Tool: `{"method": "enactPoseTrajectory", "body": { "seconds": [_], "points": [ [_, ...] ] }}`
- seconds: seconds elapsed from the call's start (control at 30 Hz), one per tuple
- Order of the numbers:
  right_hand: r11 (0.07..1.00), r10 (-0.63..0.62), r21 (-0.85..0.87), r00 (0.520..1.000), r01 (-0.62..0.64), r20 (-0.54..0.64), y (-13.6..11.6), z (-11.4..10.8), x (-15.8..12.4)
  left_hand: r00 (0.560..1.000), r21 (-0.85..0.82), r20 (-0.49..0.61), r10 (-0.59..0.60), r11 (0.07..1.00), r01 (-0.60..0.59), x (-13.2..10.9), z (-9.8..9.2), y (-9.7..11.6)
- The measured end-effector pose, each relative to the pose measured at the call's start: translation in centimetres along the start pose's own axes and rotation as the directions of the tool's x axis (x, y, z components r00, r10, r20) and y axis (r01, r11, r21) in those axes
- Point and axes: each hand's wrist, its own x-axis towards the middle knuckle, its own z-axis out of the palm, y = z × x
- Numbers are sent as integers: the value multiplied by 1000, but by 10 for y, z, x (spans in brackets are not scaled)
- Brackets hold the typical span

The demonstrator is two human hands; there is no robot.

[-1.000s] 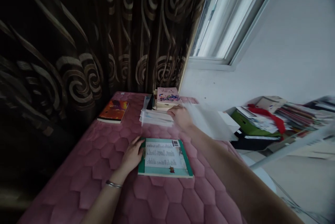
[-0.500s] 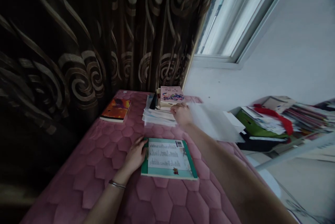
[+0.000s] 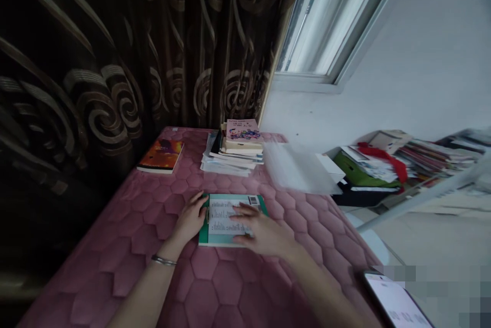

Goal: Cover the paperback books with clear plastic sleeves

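Note:
A green book [image 3: 220, 223] lies flat on the pink quilted surface in front of me, its back cover with text and a barcode facing up. My left hand [image 3: 193, 217] rests at the book's left edge, fingers stretched forward and touching it, not wrapped around. Over the right half of the cover is my right hand [image 3: 257, 228], fingers spread, slightly blurred, hiding part of the text. Farther back stands a stack of books and papers [image 3: 238, 156], topped by a pink book [image 3: 243, 131]. An orange book [image 3: 161, 155] lies at the far left.
A translucent sheet [image 3: 299, 167] lies right of the stack. A phone [image 3: 395, 300] is at the lower right. Beyond the bed's right edge sits a green box [image 3: 351, 169] heaped with papers and a red strip [image 3: 387, 159]. A dark curtain [image 3: 172, 51] hangs behind.
My right hand has come back from the stack of books onto the green book. My left hand stays at the book's left edge. The view has shifted, and the phone now shows.

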Motion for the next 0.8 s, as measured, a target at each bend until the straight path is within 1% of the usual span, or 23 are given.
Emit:
{"method": "enactPoseTrajectory", "body": {
  "seconds": [0.1, 0.2, 0.3, 0.37, 0.47, 0.57, 0.7, 0.73, 0.8],
  "points": [
    [999, 45, -12, 998, -45, 40, -5, 9, -12, 1000, 1, 2, -2, 1000, 2, 0, -2, 2],
    [998, 67, -16, 997, -67, 38, -5, 14, -15, 1000, -17, 11, 0, 1000, 0, -1, -4, 3],
    [999, 44, -1, 999, -44, 16, -1, 15, -15, 999, -78, 20, 27, 997, -26, -3, -7, 4],
    [1000, 17, 19, 1000, -17, 11, 2, 15, -16, 997, -130, 46, 54, 990, -48, -4, -10, 5],
    [999, -2, 42, 1000, 1, 11, 6, 15, -18, 985, -228, 149, 82, 972, -46, -9, -18, 9],
    [999, 0, 33, 1000, 0, 10, 7, 15, -19, 956, -308, 264, 130, 950, -44, -15, -31, 15],
    [1000, -13, 20, 1000, 13, 12, 6, 17, -19, 894, -271, 425, 142, 962, -24, -22, -45, 21],
    [1000, -19, 22, 1000, 19, 8, 7, 18, -20, 882, -254, 449, 144, 967, -28, -24, -46, 22],
    [999, -33, 28, 999, 33, 1, 7, 19, -20, 872, -232, 463, 158, 971, -53, -25, -47, 23]
  ]
}}
